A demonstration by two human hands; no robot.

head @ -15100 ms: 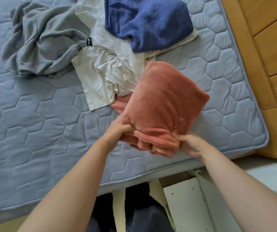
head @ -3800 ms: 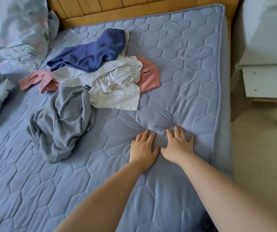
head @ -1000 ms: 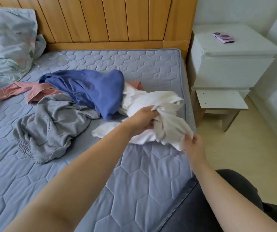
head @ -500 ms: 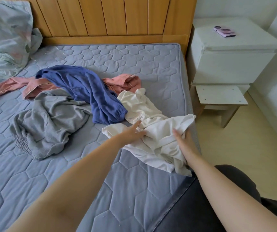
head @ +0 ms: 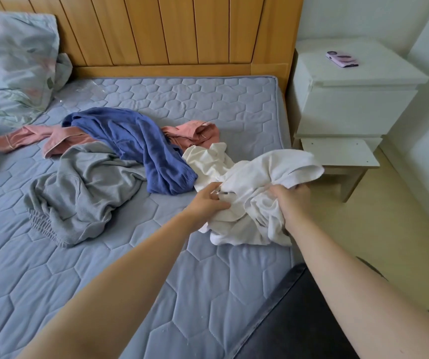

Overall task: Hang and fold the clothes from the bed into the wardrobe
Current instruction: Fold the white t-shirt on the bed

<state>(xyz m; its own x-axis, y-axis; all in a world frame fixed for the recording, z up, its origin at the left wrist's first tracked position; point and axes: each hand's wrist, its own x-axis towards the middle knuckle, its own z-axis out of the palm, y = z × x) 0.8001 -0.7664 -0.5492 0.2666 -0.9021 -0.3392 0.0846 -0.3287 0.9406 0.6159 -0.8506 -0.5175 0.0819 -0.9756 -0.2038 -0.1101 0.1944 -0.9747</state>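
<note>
Beside the white nightstand (head: 356,99), at the edge of a blue quilted mattress (head: 208,99), a person's two bare hands gather a crumpled white garment (head: 255,177). The left hand (head: 208,200) pinches a fold on the side away from the nightstand. The right hand (head: 290,200) is curled round a bunch of cloth on the side toward it. Part of the garment is lifted, part lies on the mattress, and one loose flap juts toward the nightstand. Farther from the nightstand lie a blue garment (head: 141,141), which seems to touch the white one's far end, a pink garment (head: 190,133) partly under the blue, and a grey garment (head: 84,185) beyond. No wardrobe is in view.

Likely risks: a quick lift may drag or tangle the blue garment, since the cloths appear to meet. Because the white garment is bunched, its sleeves and hem are hard to find, so a fold started from this grip may come out lopsided. The flap nearest the nightstand may slide off the mattress edge to the floor. A wide swing could brush the phone (head: 341,59) on top of the nightstand.
</note>
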